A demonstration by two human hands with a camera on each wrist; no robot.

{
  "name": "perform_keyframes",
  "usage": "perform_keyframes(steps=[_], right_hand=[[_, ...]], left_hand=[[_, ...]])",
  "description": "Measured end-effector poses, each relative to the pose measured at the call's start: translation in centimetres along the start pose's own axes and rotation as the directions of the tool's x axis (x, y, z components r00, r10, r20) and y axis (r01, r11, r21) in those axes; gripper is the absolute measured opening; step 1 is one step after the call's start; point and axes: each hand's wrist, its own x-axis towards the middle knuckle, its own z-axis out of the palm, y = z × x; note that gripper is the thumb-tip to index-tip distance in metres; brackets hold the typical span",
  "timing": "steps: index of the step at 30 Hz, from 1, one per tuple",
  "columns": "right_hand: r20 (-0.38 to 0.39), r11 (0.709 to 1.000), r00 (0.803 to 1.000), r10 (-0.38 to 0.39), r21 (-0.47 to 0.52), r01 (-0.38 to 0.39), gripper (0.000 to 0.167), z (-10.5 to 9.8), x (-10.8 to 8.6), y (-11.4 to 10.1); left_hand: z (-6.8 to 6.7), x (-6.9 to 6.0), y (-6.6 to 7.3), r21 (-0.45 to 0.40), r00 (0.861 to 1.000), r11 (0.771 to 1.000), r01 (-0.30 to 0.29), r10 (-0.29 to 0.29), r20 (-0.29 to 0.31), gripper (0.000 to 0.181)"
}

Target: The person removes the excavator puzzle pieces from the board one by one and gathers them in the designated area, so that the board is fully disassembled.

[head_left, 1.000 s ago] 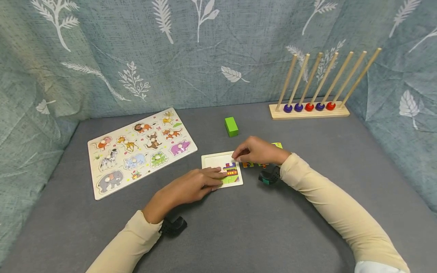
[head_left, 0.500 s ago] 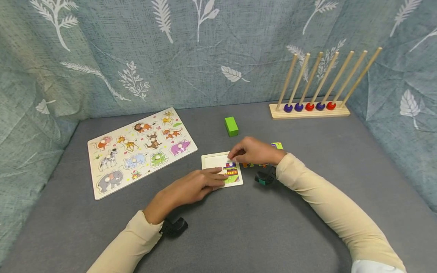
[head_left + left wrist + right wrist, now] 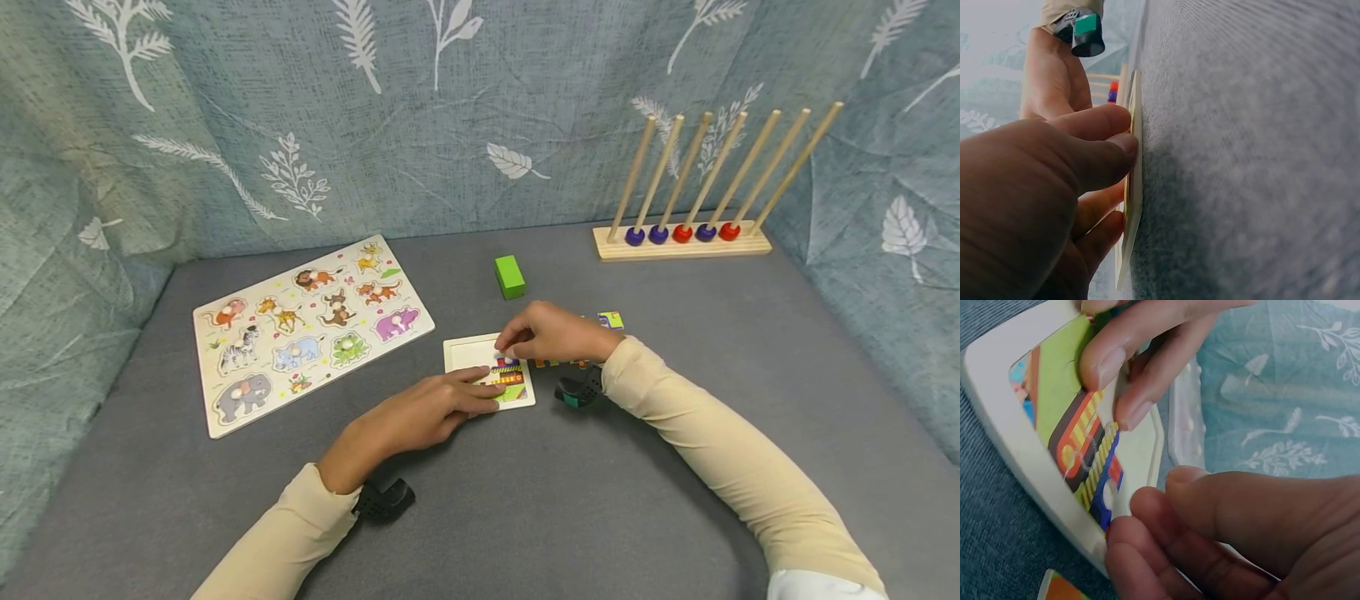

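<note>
A small pale puzzle tray point(image 3: 531, 392) lies on the grey table with colourful pieces fitted in its right part, a blue and yellow-striped piece point(image 3: 1107, 462) among them. Fingers of the left hand point(image 3: 423, 414) rest extended across the tray and pieces; in the left wrist view this hand point(image 3: 1054, 169) touches the tray's edge point(image 3: 1137, 162). Over the tray's upper right part is the right hand point(image 3: 555, 332), thumb and fingers bent close together; in the right wrist view its fingertips point(image 3: 1147, 509) are beside the blue part. Whether they hold a piece is hidden.
Loose puzzle pieces point(image 3: 611, 320) lie right of the tray, partly behind the right hand. A green block point(image 3: 510, 277) stands beyond it. Left is an animal peg board point(image 3: 281, 375); back right, a rod stand point(image 3: 618, 250) with red and blue beads. A patterned curtain hangs behind.
The right hand has moved a little left, farther over the tray. The left hand's fingers have shifted slightly right on the pieces.
</note>
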Motion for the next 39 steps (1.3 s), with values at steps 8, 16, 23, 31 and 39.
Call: perform_keyframes(steps=[8, 16, 23, 31, 39], right_hand=[[-0.004, 0.999, 1.0, 0.021, -0.031, -0.021, 0.017, 0.17, 0.14, -0.24], [-0.012, 0.998, 0.999, 0.042, -0.055, -0.042, 0.017, 0.47, 0.42, -0.48], [-0.017, 0.998, 0.999, 0.031, -0.049, -0.031, 0.013, 0.76, 0.51, -0.51], [-0.014, 1.0, 1.0, -0.005, 0.02, 0.005, 0.014, 0.67, 0.36, -0.57], [0.029, 0.999, 1.0, -0.009, 0.035, 0.008, 0.013, 0.79, 0.37, -0.19]], left_hand=[[0.05, 0.2, 0.32, 0.029, 1.0, 1.0, 0.002, -0.002, 0.017, 0.032], [0.17, 0.13, 0.33, 0.013, 1.0, 1.0, 0.017, -0.017, 0.012, 0.03], [0.18, 0.19, 0.29, -0.014, 0.999, 0.999, 0.034, -0.034, 0.012, 0.03], [0.02, 0.11, 0.32, -0.006, 0.999, 0.999, 0.047, -0.047, 0.012, 0.03], [-0.02, -0.05, 0.23, 0.0, 0.999, 0.999, 0.046, -0.046, 0.011, 0.029]])
